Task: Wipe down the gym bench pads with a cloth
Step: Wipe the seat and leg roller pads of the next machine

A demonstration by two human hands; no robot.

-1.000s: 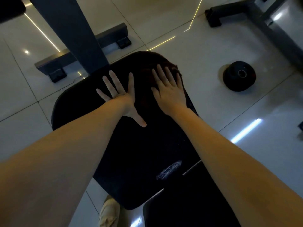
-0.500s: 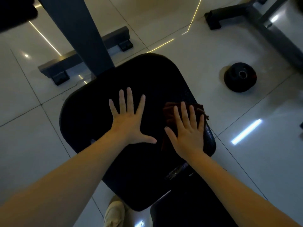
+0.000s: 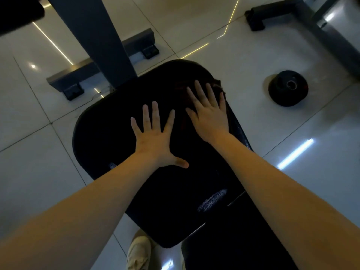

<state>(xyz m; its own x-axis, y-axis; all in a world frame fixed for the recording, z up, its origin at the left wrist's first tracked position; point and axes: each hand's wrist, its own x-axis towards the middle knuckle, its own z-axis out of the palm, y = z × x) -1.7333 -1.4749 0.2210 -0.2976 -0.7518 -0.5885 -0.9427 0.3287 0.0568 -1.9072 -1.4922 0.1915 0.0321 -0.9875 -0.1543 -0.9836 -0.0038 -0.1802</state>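
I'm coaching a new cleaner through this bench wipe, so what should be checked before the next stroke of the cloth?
1. Right hand flat on the cloth: ok.
2. Left hand flat on the pad, beside the cloth, not on it: ok.
3. Cloth fully on the pad, not over its right edge: cannot tell, too dark.
4. Pale marks near the pad's near end wiped off: not ok, they show.
5. Weight plate lying apart from the pad: ok.
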